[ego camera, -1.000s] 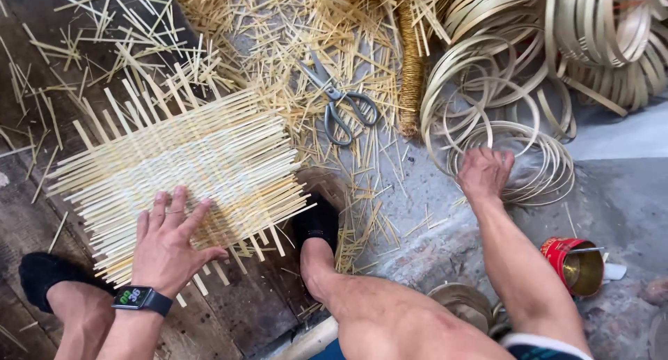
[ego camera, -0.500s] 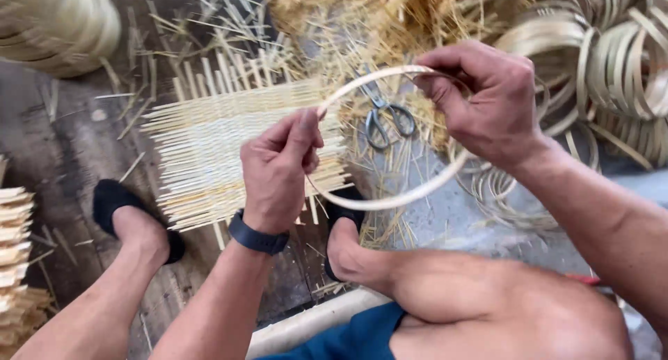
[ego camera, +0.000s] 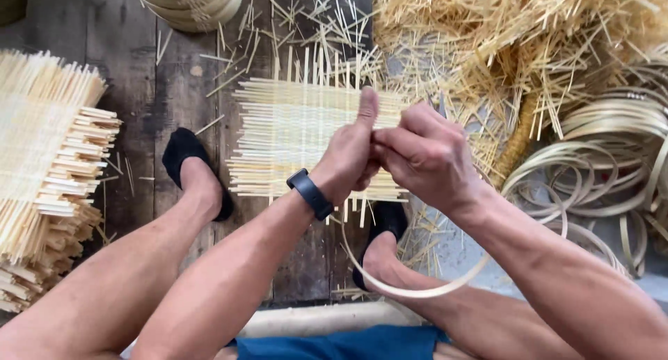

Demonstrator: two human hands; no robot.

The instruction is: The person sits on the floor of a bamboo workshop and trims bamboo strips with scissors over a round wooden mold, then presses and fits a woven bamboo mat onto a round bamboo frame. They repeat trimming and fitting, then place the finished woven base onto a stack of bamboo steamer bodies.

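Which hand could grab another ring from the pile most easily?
Probably the right hand. Both hands hold the bamboo ring together, but the pile of rings lies on the right side, nearer that hand. The left hand would have to cross over.

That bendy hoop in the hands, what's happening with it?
A person sitting on the floor holds a thin bamboo hoop in both hands. The left hand and right hand meet at its top, and the loop hangs down by one foot. A woven bamboo mat lies underneath, with more hoops piled nearby.
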